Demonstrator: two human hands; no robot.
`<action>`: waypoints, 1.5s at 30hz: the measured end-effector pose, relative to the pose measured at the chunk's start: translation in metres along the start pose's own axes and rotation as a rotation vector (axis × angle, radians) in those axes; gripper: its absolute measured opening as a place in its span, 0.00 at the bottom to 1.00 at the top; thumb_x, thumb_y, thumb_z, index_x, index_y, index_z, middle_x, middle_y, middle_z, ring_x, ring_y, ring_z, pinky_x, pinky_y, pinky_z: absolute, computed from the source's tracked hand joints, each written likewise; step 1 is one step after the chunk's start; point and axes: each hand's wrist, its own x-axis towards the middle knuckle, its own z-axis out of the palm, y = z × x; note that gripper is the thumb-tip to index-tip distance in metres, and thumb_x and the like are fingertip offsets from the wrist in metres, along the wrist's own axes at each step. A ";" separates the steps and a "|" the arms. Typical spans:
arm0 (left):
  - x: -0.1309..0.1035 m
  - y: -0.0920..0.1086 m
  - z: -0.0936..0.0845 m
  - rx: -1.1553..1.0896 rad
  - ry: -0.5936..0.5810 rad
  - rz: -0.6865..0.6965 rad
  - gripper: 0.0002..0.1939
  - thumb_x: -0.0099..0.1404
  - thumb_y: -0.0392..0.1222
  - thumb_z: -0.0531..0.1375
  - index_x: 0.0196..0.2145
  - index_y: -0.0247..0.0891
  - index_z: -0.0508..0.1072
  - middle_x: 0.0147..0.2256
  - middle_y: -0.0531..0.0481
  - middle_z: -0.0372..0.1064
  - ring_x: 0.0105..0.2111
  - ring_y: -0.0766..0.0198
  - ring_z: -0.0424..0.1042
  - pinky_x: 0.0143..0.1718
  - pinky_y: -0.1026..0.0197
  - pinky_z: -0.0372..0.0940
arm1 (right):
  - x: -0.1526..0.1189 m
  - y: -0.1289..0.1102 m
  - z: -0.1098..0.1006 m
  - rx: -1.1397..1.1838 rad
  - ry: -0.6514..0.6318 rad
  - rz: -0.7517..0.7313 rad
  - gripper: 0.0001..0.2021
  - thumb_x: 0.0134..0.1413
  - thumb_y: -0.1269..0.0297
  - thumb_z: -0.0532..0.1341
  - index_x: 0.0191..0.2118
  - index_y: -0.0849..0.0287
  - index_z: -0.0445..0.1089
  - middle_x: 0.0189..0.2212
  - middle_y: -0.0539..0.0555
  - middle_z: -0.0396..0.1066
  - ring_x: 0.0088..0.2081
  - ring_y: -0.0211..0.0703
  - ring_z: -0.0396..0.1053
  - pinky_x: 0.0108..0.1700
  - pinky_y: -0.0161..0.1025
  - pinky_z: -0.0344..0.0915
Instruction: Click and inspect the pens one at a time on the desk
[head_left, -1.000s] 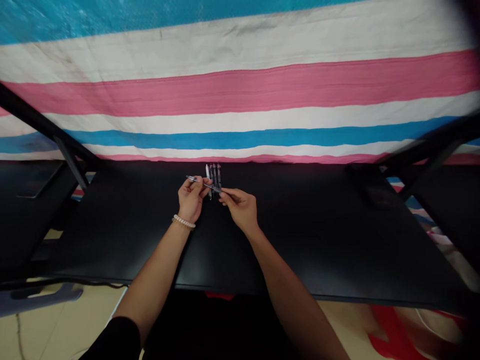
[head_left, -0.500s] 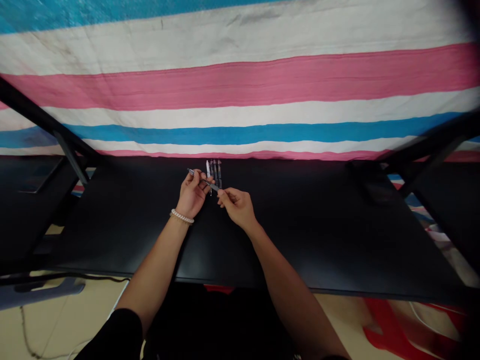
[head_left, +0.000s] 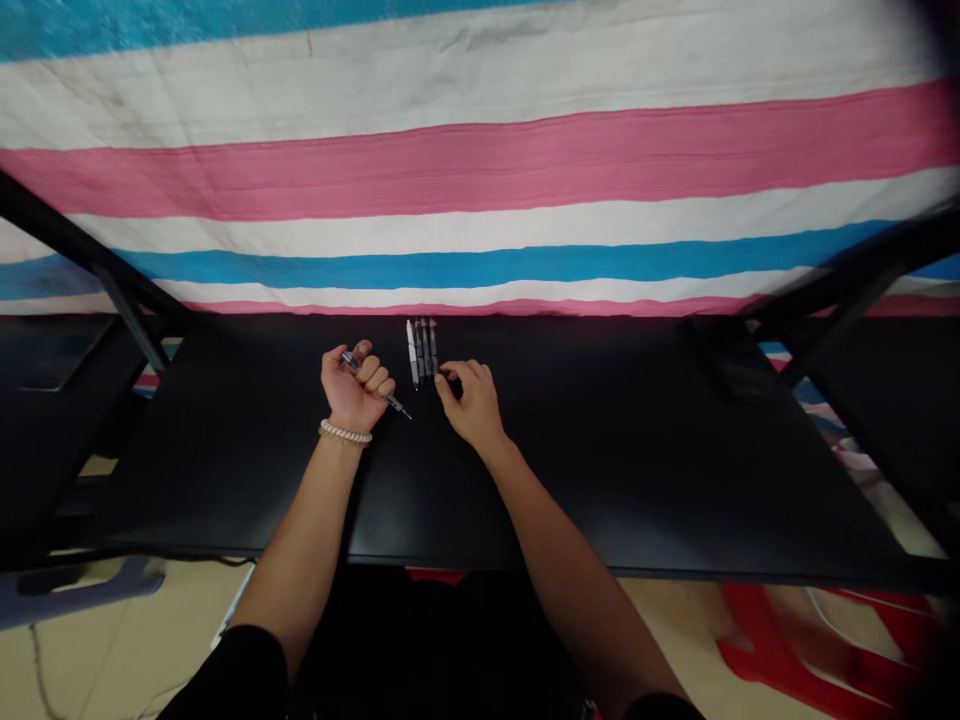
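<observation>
My left hand (head_left: 354, 385) is closed around a pen (head_left: 394, 404) with a clear and grey barrel. That pen slants across the palm, its narrow tip sticking out toward the lower right. To the right, a white pen (head_left: 412, 355) lies at the left end of a row, beside several dark clear-barrelled pens (head_left: 427, 350). My right hand (head_left: 472, 400) is at the lower right end of this row, thumb and index finger curved and slightly apart. Whether its fingertips touch the nearest pen I cannot tell.
The pens lie on a black table (head_left: 615, 450) with a striped sheet (head_left: 480, 170) hanging behind it. Dark slanted bars (head_left: 127, 270) rise at both sides. Below the front edge are a red plastic stool (head_left: 780, 650) and a grey-blue one (head_left: 90, 595).
My hands have moved apart. My right hand has let go of the pen and stands by the row. My left hand has shifted left, its fingers now curled around the pen.
</observation>
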 end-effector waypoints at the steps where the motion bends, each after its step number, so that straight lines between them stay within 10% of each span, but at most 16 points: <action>1: 0.000 0.000 0.001 0.018 0.012 -0.003 0.23 0.74 0.52 0.40 0.26 0.40 0.61 0.14 0.62 0.37 0.12 0.72 0.38 0.14 0.65 0.42 | 0.000 0.001 0.000 -0.014 -0.004 -0.004 0.11 0.65 0.60 0.58 0.44 0.57 0.76 0.35 0.57 0.71 0.40 0.51 0.65 0.48 0.48 0.66; 7: 0.011 -0.015 -0.006 0.386 0.226 0.286 0.08 0.70 0.49 0.56 0.40 0.44 0.63 0.19 0.62 0.55 0.13 0.72 0.52 0.16 0.69 0.48 | -0.002 0.002 0.001 -0.107 -0.087 -0.046 0.13 0.65 0.60 0.58 0.49 0.56 0.77 0.40 0.60 0.68 0.43 0.52 0.65 0.49 0.49 0.67; 10: 0.017 -0.024 -0.019 0.674 0.317 0.469 0.19 0.65 0.38 0.58 0.52 0.46 0.60 0.26 0.58 0.66 0.20 0.67 0.66 0.22 0.66 0.62 | -0.001 0.001 0.001 -0.124 -0.110 -0.053 0.13 0.66 0.60 0.57 0.49 0.57 0.76 0.40 0.60 0.68 0.42 0.52 0.66 0.48 0.48 0.67; 20: 0.020 -0.022 -0.041 1.706 0.402 0.734 0.03 0.60 0.33 0.59 0.33 0.38 0.70 0.35 0.43 0.73 0.39 0.53 0.72 0.47 0.49 0.66 | 0.002 0.001 0.005 -0.236 -0.122 -0.036 0.07 0.63 0.65 0.57 0.35 0.59 0.71 0.34 0.58 0.66 0.37 0.50 0.65 0.43 0.45 0.65; 27: 0.012 -0.026 -0.027 1.852 0.382 0.583 0.03 0.63 0.37 0.59 0.36 0.39 0.72 0.34 0.46 0.77 0.37 0.53 0.75 0.45 0.51 0.64 | 0.004 0.000 0.007 -0.260 -0.087 -0.017 0.10 0.63 0.66 0.56 0.48 0.60 0.70 0.37 0.60 0.67 0.38 0.51 0.66 0.43 0.45 0.65; 45: 0.004 -0.032 -0.015 1.905 0.411 0.533 0.02 0.63 0.39 0.59 0.35 0.41 0.73 0.33 0.47 0.78 0.38 0.51 0.77 0.50 0.46 0.61 | 0.007 0.003 0.001 0.202 0.131 0.233 0.09 0.62 0.59 0.55 0.42 0.58 0.67 0.30 0.55 0.72 0.30 0.44 0.71 0.37 0.42 0.67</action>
